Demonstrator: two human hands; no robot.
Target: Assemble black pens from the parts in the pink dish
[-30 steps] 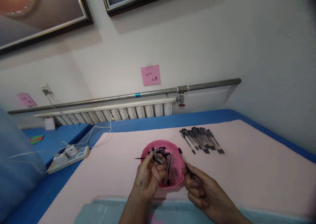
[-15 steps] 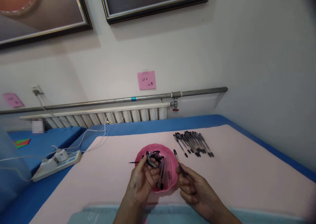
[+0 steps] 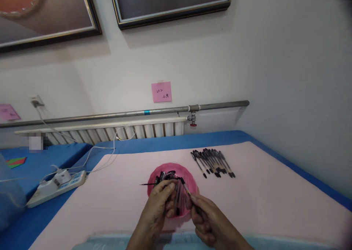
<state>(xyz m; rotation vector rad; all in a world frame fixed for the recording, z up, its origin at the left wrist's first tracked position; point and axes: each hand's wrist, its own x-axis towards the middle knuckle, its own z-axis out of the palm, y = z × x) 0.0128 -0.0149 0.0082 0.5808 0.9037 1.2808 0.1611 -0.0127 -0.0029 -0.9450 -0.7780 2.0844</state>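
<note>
A pink bowl [image 3: 195, 185] with black pen parts and clear pen barrels [image 3: 183, 198] stands in front of me. Over its left side, my left hand [image 3: 159, 202] is curled, thumb against fingers; what it grips is hidden. My right hand [image 3: 207, 218] holds a black-tipped pen [image 3: 184, 186] between thumb and fingers, tilted up and left above the bowl's right part. The pen's tip end is close to my left fingertips; whether they touch I cannot tell. Behind the bowl to the right lies a pile of black-capped pens [image 3: 213, 162]. A thin dark refill [image 3: 147, 184] sticks out past the bowl's left rim.
Pink paper [image 3: 261, 191] covers the blue table [image 3: 176, 141]. At the left lies a power strip [image 3: 68, 184] with plugs and white cables. Behind the table are a radiator [image 3: 148, 129], a pipe with a red-handled valve [image 3: 193, 121], and the wall.
My right hand has brought the pen leftward and down, toward my left hand. My left hand has turned inward, and the dark piece seen in its fingers is now hidden. The view has shifted slightly.
</note>
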